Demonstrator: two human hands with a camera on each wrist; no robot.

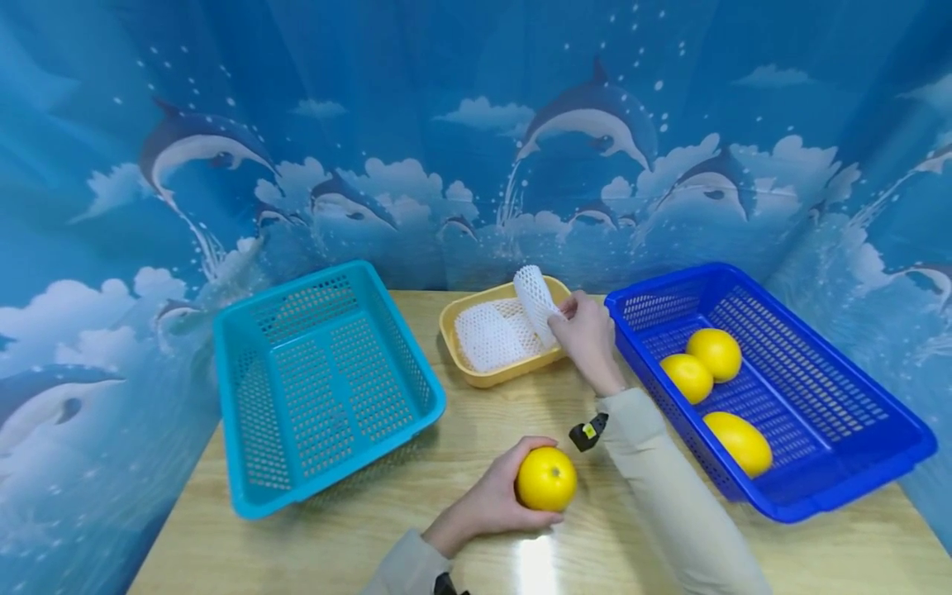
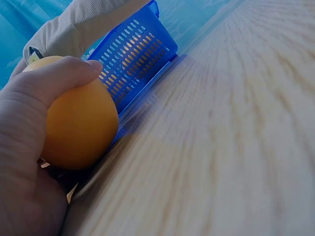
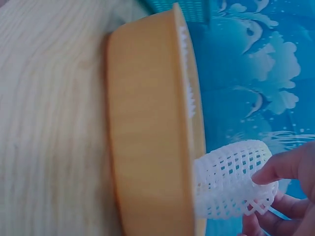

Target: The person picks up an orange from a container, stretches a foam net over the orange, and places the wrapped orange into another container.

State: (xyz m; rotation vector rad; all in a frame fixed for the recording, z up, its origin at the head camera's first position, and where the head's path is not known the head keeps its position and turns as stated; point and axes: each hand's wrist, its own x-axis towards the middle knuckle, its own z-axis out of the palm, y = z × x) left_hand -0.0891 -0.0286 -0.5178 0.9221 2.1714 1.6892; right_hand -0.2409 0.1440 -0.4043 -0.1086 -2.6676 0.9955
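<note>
My left hand [image 1: 500, 496] grips a round yellow fruit [image 1: 546, 479] low over the near part of the table; in the left wrist view its thumb lies across the fruit [image 2: 81, 123]. With my right hand [image 1: 590, 340] I pinch a white foam fruit net [image 1: 534, 299] by its edge. That net stands tilted at the right side of a small yellow tray [image 1: 483, 380], partly above its rim. More white foam nets [image 1: 491, 335] lie flat inside the tray. The right wrist view shows the thumb and fingers on the mesh sleeve [image 3: 234, 179], beside the tray's wall [image 3: 147, 123].
On the left stands a teal perforated basket [image 1: 335, 446] with nothing in it. A blue perforated basket [image 1: 825, 504] at the right holds several yellow fruits [image 1: 714, 355]. The wooden table [image 1: 476, 421] ends at a dolphin-print curtain [image 1: 446, 124] behind.
</note>
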